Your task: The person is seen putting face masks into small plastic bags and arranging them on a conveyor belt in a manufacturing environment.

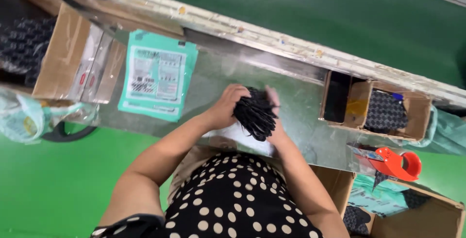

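Both hands clasp a black bundle over the metal bench.
Left hand (227,106) and right hand (274,116) close around the bundle (255,113); teal packet (158,75) lies left of it, cardboard tray (383,109) right, green belt (301,5) beyond.

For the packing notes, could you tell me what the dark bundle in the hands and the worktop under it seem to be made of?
Dark bundle: probably soft black fabric or knit; it looks ribbed, matte and crumpled.
Worktop: likely sheet metal, grey with a dull sheen and blurred reflections.
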